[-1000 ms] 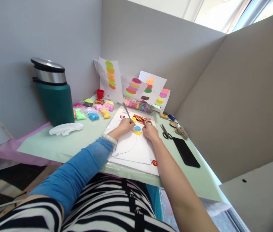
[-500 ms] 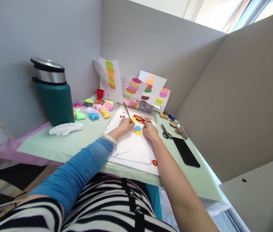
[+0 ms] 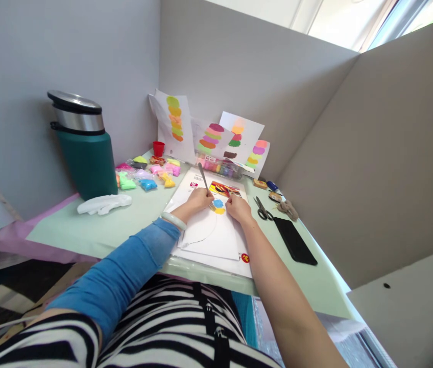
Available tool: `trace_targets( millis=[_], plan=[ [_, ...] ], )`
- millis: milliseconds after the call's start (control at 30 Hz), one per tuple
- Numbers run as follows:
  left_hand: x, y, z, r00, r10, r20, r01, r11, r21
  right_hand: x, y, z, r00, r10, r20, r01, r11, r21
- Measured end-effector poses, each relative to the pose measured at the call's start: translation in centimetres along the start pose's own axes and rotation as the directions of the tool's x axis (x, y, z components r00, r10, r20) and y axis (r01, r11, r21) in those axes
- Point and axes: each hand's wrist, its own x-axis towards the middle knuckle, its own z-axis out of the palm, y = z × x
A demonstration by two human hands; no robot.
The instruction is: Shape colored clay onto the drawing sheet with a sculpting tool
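Hands met over the white sheet [image 3: 212, 235] on the surface [image 3: 86, 230]: left hand [image 3: 198, 198] gripped a thin metal tool [image 3: 203, 177], shaft slanting up and away leftward, tip at the blue-and-yellow clay patch [image 3: 218, 206]; right hand [image 3: 238, 207] pressed beside the patch, grasping nothing discernible. Scissors [image 3: 263, 209] lay just right.

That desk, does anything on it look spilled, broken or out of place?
Nothing looks spilled or broken. The left hand holds a thin metal tool over the blue and yellow clay patch on the white sheet, right hand beside it. Clay packets lie loosely scattered; scissors lie open.
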Motion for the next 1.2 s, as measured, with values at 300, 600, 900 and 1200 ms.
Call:
trace_targets(
  millis=[300,600,900,1200],
  plan=[
    [0.20,-0.04,0.08,1.000,-0.015,0.003,0.015,1.000,0.026,0.08,0.06,0.05,1.000,0.004,-0.004,-0.004,1.000,0.000],
    [0.35,-0.33,0.26,0.999,0.033,-0.004,-0.033,0.999,0.038,0.09,0.10,0.11,1.000,0.003,-0.008,-0.003,1.000,0.003],
    [0.29,-0.39,0.30,0.998,0.059,-0.012,-0.059,0.998,0.028,0.15,0.17,0.13,1.000,0.004,-0.004,-0.004,1.000,0.018],
    [0.18,-0.27,0.28,0.998,0.068,-0.019,-0.067,0.997,0.033,0.08,0.17,0.03,1.000,0.002,-0.008,-0.002,1.000,0.024]
  ],
)
